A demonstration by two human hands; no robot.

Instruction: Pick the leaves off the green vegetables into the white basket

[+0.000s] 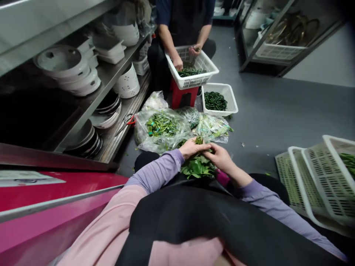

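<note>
My left hand (191, 147) and my right hand (220, 157) meet over a bunch of leafy green vegetables (198, 167) held above my lap. Both hands are closed around the stem end of the bunch, the leaves hanging toward me. Just beyond my hands lie clear plastic bags of bundled green stems (162, 125) on the grey floor, with another bag of greens (212, 127) to their right.
A person sits opposite on a red stool (181, 94), hands in a white basket (194, 68) of greens. Another white basket (220, 98) of cut greens sits on the floor. Stacked white baskets (318, 181) stand at my right. Steel shelves (111, 77) with white dishes and scissors (127, 120) are at left.
</note>
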